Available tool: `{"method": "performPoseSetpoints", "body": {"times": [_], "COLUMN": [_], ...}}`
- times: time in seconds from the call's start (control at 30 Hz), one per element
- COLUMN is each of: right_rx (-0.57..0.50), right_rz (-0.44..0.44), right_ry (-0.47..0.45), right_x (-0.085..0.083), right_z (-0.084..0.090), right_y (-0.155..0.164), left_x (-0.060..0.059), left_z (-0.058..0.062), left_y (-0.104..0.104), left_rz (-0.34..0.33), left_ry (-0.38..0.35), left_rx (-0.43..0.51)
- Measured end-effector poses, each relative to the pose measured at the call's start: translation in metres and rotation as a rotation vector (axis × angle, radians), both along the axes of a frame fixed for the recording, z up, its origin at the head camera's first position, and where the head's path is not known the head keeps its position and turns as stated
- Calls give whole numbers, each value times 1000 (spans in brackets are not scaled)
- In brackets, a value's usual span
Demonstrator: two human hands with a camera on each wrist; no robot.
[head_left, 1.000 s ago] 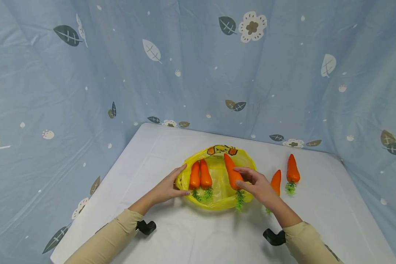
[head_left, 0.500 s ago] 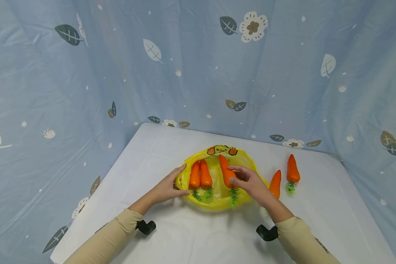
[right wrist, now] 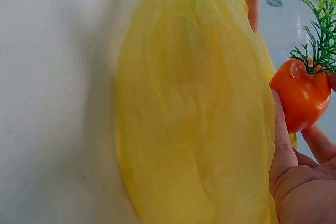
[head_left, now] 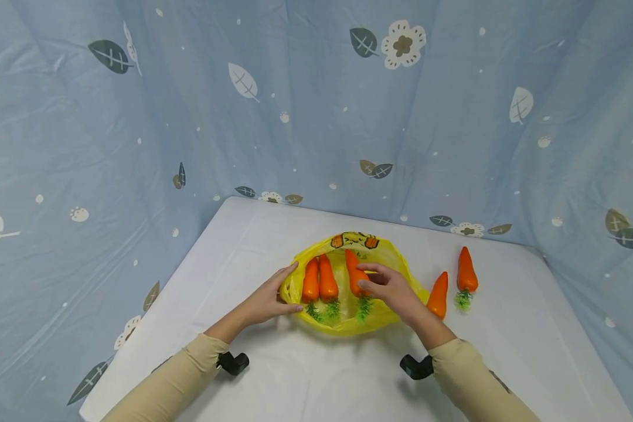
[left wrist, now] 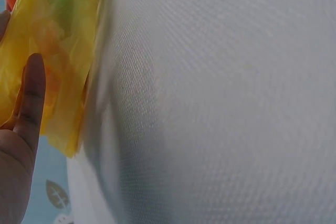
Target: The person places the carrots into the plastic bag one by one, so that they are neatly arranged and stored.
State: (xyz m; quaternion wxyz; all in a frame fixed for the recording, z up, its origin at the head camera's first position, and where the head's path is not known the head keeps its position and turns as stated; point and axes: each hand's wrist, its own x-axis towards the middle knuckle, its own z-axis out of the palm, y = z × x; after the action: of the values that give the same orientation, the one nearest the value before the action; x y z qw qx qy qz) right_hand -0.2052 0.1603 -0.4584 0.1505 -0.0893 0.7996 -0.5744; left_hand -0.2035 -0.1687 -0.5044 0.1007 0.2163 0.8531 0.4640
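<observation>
A yellow plastic bag point(head_left: 382, 316) lies with its mouth spread wide, and two toy carrots point(head_left: 328, 284) rest side by side in its left part. My left hand point(head_left: 264, 300) holds the bag's left end, fingers at the far side and thumb along the near side; the left wrist view shows that thumb point(left wrist: 32, 95) against the plastic. With its thumb and fingers my right hand point(head_left: 395, 293) grips a third toy carrot point(head_left: 354, 274) in the bag mouth, tip away from me. Its thick end and green leaves show in the right wrist view, beside the bag's outer side.
Two more toy carrots lie right of the bag on the white table point(head_left: 506, 351): a nearer carrot point(head_left: 438, 296) beside the right forearm and a farther carrot point(head_left: 466, 272). Blue patterned curtain point(head_left: 306, 117) stands behind and at both sides. Black camera mounts point(head_left: 417, 367) sit at the wrists.
My right hand has moved left with the carrot, bringing it over the bag mouth closer to the two carrots inside. The left hand has stayed on the bag's left end.
</observation>
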Motion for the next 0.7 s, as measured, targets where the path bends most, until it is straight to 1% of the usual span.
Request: {"method": "performPoseSetpoints", "body": {"times": [0.23, 0.7], "right_rx": [34, 1], "right_rz": [-23, -39], "right_ry": [-17, -69], "right_x": [-7, -25], "right_z": [-3, -7], "right_y": [-7, -17], "left_x": [0, 0], "left_z": [0, -1], "left_y": [1, 2], "left_rz": [-1, 2], "left_ry": [0, 14], "left_rx": [4, -14]}}
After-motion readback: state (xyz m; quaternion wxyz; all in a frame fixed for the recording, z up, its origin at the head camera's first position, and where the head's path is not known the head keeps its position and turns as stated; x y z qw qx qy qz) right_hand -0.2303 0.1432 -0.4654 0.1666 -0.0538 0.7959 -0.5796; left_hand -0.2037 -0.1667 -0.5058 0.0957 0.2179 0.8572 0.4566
